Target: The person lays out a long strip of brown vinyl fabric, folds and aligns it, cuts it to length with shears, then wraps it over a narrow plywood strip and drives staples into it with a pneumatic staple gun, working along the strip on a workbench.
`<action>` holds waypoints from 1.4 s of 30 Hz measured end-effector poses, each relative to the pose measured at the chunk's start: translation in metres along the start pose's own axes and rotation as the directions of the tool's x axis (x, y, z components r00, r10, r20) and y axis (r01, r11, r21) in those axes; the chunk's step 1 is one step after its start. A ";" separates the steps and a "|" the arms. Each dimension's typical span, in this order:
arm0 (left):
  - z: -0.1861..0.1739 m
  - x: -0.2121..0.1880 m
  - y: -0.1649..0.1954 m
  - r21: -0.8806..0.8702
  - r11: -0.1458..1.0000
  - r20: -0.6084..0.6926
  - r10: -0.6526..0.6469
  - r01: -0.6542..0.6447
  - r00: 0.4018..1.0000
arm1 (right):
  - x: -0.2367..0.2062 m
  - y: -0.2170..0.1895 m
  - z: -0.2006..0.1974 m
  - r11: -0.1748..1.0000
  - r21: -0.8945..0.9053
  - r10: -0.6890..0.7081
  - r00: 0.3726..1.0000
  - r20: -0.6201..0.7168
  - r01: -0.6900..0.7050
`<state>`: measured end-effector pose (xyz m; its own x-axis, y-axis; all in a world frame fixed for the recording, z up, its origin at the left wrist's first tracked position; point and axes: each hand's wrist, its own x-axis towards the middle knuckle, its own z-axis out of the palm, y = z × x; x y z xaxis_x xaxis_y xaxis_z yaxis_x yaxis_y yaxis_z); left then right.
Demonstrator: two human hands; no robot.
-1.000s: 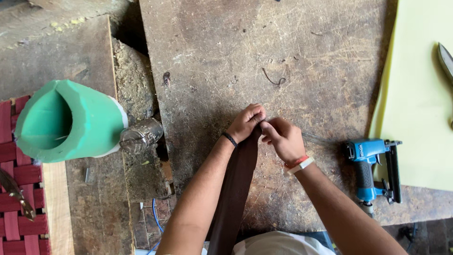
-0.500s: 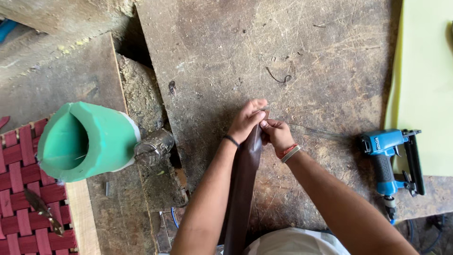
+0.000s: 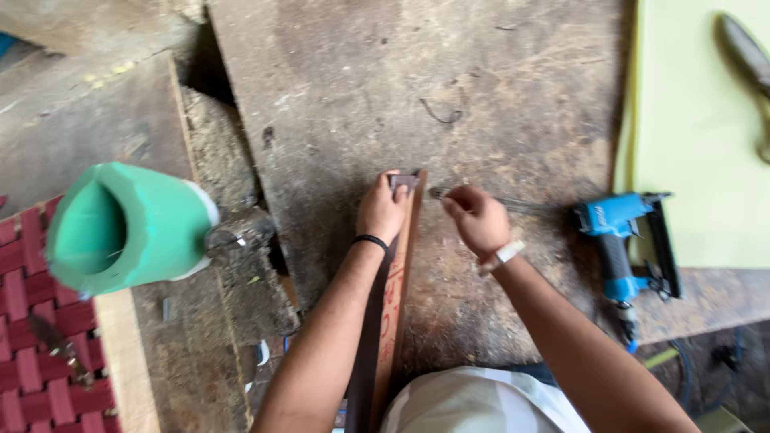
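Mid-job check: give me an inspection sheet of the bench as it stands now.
Surface: worn, stained wooden bench.
Job's things: wood strip with dark strap lying on it, running toward the person.
Clutter: blue staple gun; green cone; yellow foam sheet.
Grips: left hand presses the strip's far end; right hand pinches something small, too small to tell.
Cables: hose below the gun.
Surroundings: red woven webbing at left.

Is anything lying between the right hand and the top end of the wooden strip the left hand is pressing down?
Nothing visible. The right hand, pinching something small, hovers beside the narrow brown wooden strip, with only bare worn wooden workbench between them. The left hand covers the strip's top end.
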<state>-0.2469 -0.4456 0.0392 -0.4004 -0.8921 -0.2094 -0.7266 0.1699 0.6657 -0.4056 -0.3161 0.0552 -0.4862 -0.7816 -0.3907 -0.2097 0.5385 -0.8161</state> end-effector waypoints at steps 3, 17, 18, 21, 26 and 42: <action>0.002 -0.005 0.003 0.024 0.999 -0.002 -0.035 0.036 0.999 | -0.060 0.032 -0.078 0.831 -0.529 -0.398 0.846 -0.354 0.169; 0.009 0.002 -0.016 -0.030 0.999 -0.042 -0.013 0.011 0.999 | -0.083 0.142 -0.151 0.792 -0.427 0.217 0.854 -0.472 -0.437; 0.009 0.002 -0.017 -0.004 1.000 -0.037 -0.023 0.022 0.999 | -0.085 0.142 -0.152 0.811 -0.444 0.131 0.858 -0.497 -0.381; 0.011 0.003 -0.018 -0.013 0.998 -0.008 -0.067 0.067 0.998 | -0.087 0.125 -0.154 0.885 -0.400 -0.017 0.842 -0.540 -0.239; 0.013 0.005 -0.012 0.027 0.995 -0.039 -0.093 0.094 0.995 | -0.064 0.046 -0.150 0.971 -0.157 0.161 0.978 -0.130 -0.181; 0.001 0.014 -0.002 0.061 0.988 0.035 -0.147 0.145 0.989 | 0.045 -0.030 -0.037 0.998 -0.066 0.007 0.933 0.359 0.018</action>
<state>-0.2515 -0.4580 0.0345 -0.3085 -0.8922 -0.3299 -0.8098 0.0643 0.5832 -0.4527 -0.3560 0.0782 -0.1504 -0.8389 -0.5230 -0.2736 0.5437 -0.7934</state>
